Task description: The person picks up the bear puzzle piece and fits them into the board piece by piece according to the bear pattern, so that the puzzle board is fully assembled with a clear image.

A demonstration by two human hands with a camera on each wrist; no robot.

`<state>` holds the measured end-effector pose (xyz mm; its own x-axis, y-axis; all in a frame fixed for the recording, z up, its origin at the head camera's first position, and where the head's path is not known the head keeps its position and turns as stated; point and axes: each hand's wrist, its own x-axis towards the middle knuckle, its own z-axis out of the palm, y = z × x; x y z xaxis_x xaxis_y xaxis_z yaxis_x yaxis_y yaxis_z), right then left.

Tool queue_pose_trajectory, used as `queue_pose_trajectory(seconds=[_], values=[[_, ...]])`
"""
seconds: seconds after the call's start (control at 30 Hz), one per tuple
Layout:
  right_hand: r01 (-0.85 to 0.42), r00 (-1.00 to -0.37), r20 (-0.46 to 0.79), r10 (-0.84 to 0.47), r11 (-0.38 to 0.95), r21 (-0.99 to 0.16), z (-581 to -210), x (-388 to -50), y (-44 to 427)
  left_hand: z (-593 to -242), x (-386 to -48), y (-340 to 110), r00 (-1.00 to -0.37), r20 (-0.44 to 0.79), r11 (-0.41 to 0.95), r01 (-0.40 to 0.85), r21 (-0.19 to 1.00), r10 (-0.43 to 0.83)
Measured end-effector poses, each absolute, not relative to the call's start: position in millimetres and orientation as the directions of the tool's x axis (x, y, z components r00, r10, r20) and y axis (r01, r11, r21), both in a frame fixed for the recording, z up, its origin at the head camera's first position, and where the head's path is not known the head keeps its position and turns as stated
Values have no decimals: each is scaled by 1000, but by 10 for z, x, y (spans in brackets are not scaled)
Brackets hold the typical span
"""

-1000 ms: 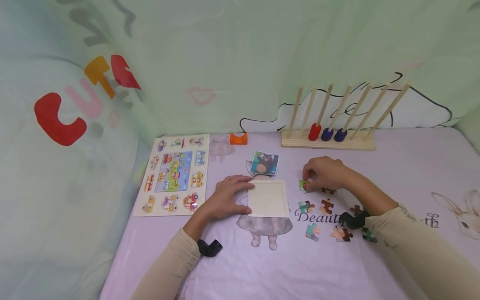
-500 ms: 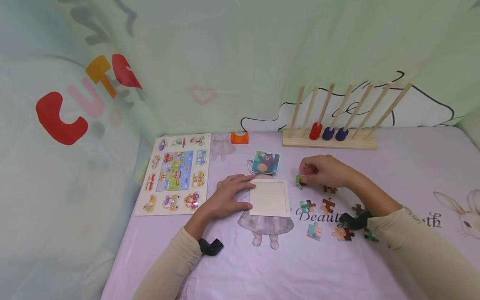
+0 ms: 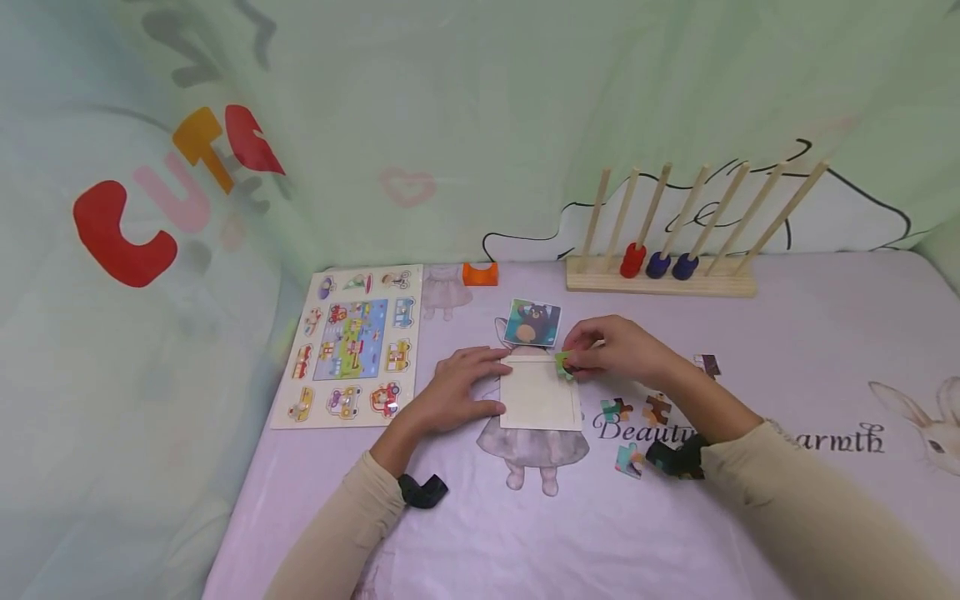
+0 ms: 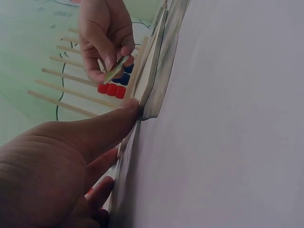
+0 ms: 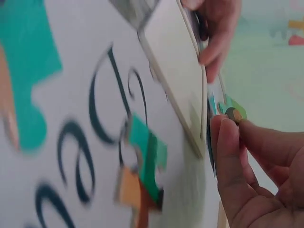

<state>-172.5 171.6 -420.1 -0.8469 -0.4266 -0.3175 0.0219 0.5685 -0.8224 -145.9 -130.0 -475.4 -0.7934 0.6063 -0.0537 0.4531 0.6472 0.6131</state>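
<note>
In the head view my right hand (image 3: 618,350) pinches a green jigsaw puzzle piece (image 3: 564,364) between thumb and fingers. The piece hangs over the top right corner of a shallow pale wooden puzzle tray (image 3: 538,396). In the right wrist view the same piece (image 5: 234,112) shows a dark and tan patch. My left hand (image 3: 457,392) rests at the tray's left edge, its thumb and fingers spread and touching the rim. Just behind the tray lies a square bear picture card (image 3: 533,323). More jigsaw pieces (image 3: 657,409) lie right of the tray, some covered by my right arm.
A pegged vehicle puzzle board (image 3: 348,346) lies at the left. At the back stand an orange block (image 3: 480,274) and a wooden peg rack (image 3: 660,283) with red and blue beads. A printed cloth covers the table (image 3: 465,542), and fabric hangs behind it.
My right hand has lifted the green puzzle piece from the table and carried it left to the tray's top right corner. The left hand has stayed at the tray.
</note>
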Motion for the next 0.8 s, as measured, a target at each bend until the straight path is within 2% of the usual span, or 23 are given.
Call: queue_pose_trajectory(seconds=[0.33,0.6,0.8], values=[[101,-857,-360,-370,564,-820,-4292,-1669,1418,-4741,-1478,-1305,-791,-42,639,460,617,610],[68,-869,-330,-368,572,-818,-4327,-1632,1268,-4731,-1468,-1315,-793,-53,646,452,615,607],[125,-865,-348,-362,516,-848,-4384,-1629,1185,-4740,-1464,-1314,-793,-57,644,449,619,607]])
